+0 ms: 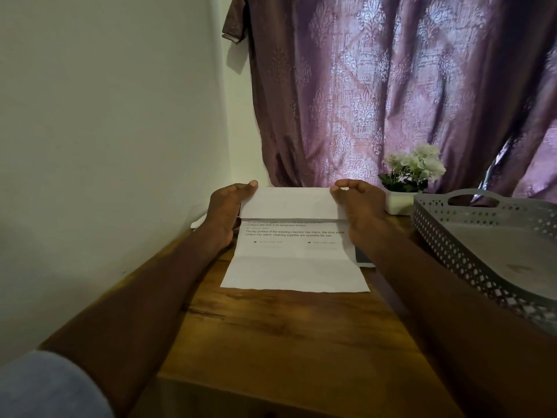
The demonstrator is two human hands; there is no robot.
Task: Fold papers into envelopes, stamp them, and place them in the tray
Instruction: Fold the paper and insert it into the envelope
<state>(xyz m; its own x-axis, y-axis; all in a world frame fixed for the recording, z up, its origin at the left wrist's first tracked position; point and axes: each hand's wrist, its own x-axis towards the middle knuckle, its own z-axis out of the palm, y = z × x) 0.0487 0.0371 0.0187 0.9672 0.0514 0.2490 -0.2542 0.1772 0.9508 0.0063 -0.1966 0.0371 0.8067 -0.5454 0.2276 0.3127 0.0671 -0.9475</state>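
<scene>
**Top flap of the sheet pinched at both corners**

My left hand (pixel 224 211) grips the far left corner of the paper (pixel 294 260), thumb on top and the other fingers curled beneath the fold. My right hand (pixel 360 206) does the same at the far right corner, fingertips bunched tight on the edge. Between them I hold the upper third of the sheet folded over toward me, so its blank white back faces up as a flat, smooth band. Beneath that flap the printed side shows a few lines of small black text. Lower down a soft crease runs straight across the page, and the near third lies flat on the table (pixel 286 333), its bottom edge slightly wavy.

The table is wood with a warm brown grain and darker streaks. To my right, well apart from the paper, sits the tray (pixel 452 245), grey plastic with a lattice of punched holes round its wall, a cut-out handle at the far end and a plain, matte floor. Beyond my right hand stands a white rectangular pot (pixel 398 203) of pale flowers with green leaves. Behind everything hangs a purple curtain (pixel 376 86), heavy and sheeny, woven with a raised floral pattern. The wall (pixel 105 131) to my left is plain and pale.
</scene>
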